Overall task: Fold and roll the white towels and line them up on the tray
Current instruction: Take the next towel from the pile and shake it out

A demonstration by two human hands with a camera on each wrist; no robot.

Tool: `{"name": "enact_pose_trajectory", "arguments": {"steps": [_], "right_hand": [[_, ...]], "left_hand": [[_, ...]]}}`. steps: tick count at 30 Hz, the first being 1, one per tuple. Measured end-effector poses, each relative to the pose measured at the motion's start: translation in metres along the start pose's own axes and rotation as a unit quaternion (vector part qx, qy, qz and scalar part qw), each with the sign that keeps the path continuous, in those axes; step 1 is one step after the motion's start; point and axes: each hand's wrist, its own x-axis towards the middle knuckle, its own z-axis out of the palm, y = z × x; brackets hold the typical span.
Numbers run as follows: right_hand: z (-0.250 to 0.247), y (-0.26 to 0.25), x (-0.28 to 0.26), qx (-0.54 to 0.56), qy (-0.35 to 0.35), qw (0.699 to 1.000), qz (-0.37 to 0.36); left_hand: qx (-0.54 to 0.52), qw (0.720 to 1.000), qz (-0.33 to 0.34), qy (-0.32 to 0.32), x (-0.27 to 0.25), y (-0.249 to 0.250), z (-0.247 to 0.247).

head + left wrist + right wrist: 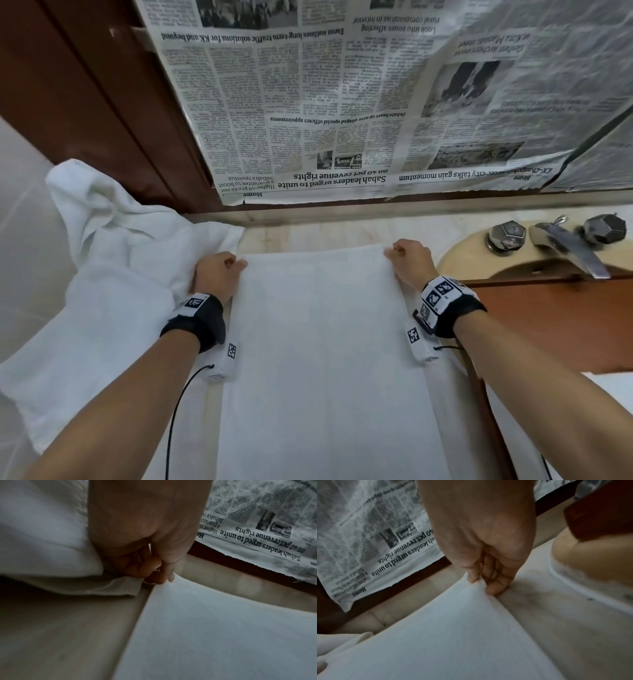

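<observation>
At the left edge of the counter (308, 229) sits a heap of loose white towels (113, 246), all crumpled (more to fold later, I think). Next to it the left hand (216, 274) is curled and pinches the far left corner of the flat towel (325, 342) btw thumb and fingers. That towel lies long and smooth down the middle of the counter, from near the back edge to the front edge. The right hand (407, 260) pinches the far right corner the same way. Right of it are the wooden tray (555, 318), the sink (479, 257) and the tap (565, 246).

The towel looks soft, light and floppy, w/ no stiffness, so I think it will sag if held in the middle. Corners and edges are the best places to grab. It won't break, but it may slide on the smooth counter.
</observation>
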Motion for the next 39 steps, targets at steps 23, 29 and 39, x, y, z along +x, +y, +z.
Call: {"name": "enact_pose_trajectory", "arguments": {"steps": [23, 29, 39], "right_hand": [[0.072, -0.004, -0.096, -0.165, -0.019, 0.962, -0.215], [0.109, -0.018, -0.094, -0.31, -0.13, 0.914, -0.228], [0.051, 0.027, -0.061, -0.309, -0.074, 0.945, -0.077]], "left_hand": [[0.101, 0.979, 0.173, -0.029, -0.095, 0.029, 0.041], [0.249, 0.945, 0.157, -0.141, -0.091, 0.051, 0.083], [0.234, 0.964, 0.078, -0.101, -0.062, 0.014, 0.056]]}}
